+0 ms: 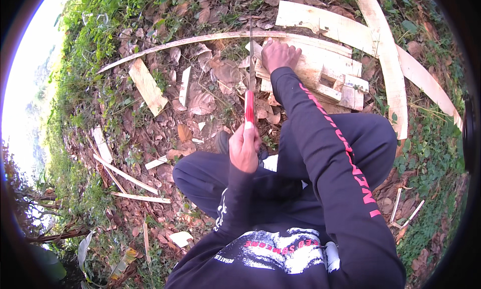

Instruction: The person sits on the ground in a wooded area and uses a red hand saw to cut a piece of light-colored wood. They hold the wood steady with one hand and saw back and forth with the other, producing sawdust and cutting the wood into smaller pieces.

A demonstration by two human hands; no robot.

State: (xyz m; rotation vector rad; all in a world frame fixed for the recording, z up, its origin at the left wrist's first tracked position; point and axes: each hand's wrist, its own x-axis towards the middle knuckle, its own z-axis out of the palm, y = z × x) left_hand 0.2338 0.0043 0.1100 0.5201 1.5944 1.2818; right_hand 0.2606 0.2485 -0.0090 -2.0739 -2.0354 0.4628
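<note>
My left hand (244,146) is closed around the red-and-white handle of a handsaw (249,106). The saw points away from me, its thin blade seen almost edge-on, and it crosses a long, narrow wooden strip (190,39). Just right of the blade, my right hand (280,56) is curled in a fist against that strip, over a low stack of pale wooden pieces (320,63). Its fingertips are mostly hidden. The strip reaches far out to the left, and its right part lies along the far side of the stack.
Long pale boards (388,53) lie crossed at the far right. Offcuts, including a short flat board (148,87), are scattered on the leafy ground to the left. My bent knees are close to the stack. Green plants (95,38) grow along the left side.
</note>
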